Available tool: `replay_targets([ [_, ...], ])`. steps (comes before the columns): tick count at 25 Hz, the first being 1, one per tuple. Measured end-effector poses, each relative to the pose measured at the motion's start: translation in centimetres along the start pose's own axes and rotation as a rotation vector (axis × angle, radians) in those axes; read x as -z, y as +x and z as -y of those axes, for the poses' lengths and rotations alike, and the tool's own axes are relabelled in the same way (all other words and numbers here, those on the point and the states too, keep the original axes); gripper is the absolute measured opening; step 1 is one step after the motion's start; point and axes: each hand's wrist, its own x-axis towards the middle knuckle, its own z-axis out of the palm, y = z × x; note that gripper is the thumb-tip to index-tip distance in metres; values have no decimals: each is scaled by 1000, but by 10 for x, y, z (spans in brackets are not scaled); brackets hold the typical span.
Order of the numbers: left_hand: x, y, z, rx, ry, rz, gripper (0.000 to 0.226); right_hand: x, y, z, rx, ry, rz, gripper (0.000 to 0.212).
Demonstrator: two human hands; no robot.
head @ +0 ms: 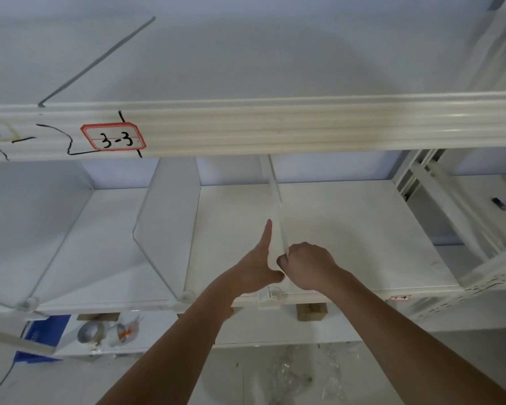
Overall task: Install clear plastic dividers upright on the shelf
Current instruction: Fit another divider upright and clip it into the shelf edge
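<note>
We see the clear divider standing upright on its lower edge on the white shelf, viewed nearly edge-on, so it reads as a thin translucent strip. Its long axis runs front to back, from the shelf's front rail toward the rear wall. Its front end sits at a white clip on the front rail.

The right hand is curled into a narrow grip on the divider's front upper edge. The left hand is flat and extended, fingers together and pointing to the rear, its palm against the divider's left face.

To the left, we note two further dividers already upright on the same shelf, a middle divider and a left divider, each seated in its own front clip and well apart from one another.

Above, the upper shelf rail carries a red-bordered label reading "3-3" and black marker lines. Below the shelf we see rolls of tape and a blue item. Crumpled clear film lies on the floor.

The upper rail hides the divider's rear end. The fingertips of the right hand are not visible.
</note>
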Motion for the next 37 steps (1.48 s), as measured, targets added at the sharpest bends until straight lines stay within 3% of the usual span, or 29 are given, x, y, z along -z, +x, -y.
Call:
replay_targets([
  [2,1,4,8,-1,35,98,131,0,2,7,8,48,38,40],
  [7,7,4,14,-7,35,52,122,-9,3,13,-13,322,93,43],
  [18,2,8,26,-70,32,59,125,-13,-1,11,3,224,110,41],
  [37,-2,6,23,-33,129,44,119,-10,-4,10,-14,353,152,45],
])
